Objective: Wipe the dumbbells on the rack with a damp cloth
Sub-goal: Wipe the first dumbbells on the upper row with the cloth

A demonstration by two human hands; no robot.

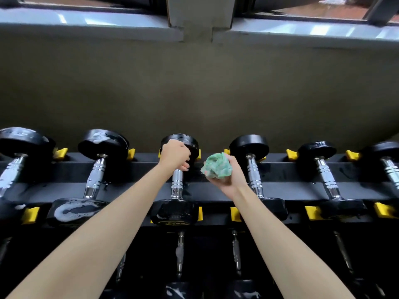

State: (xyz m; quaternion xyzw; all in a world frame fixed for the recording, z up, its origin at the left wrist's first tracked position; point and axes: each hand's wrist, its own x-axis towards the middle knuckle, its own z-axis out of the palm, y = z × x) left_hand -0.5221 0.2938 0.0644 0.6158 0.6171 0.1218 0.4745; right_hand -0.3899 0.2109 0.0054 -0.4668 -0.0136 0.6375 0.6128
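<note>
Risk: white foam, as on the left dumbbell (pixel 73 210) at 9 o'clock, and a likely wet handle could let the left hand (pixel 174 155), clenched round the far end of the centre dumbbell (pixel 177 186) handle, slip if the weight is lifted or rolled, dropping it on the rack (pixel 285 182) or pinching fingers. The centre dumbbell lies in the rack, long axis 6 to 12 o'clock, far head toward the wall. At its 3 o'clock the balled cloth (pixel 216 168) is grasped in the right hand (pixel 232 180), clear of the metal.
</note>
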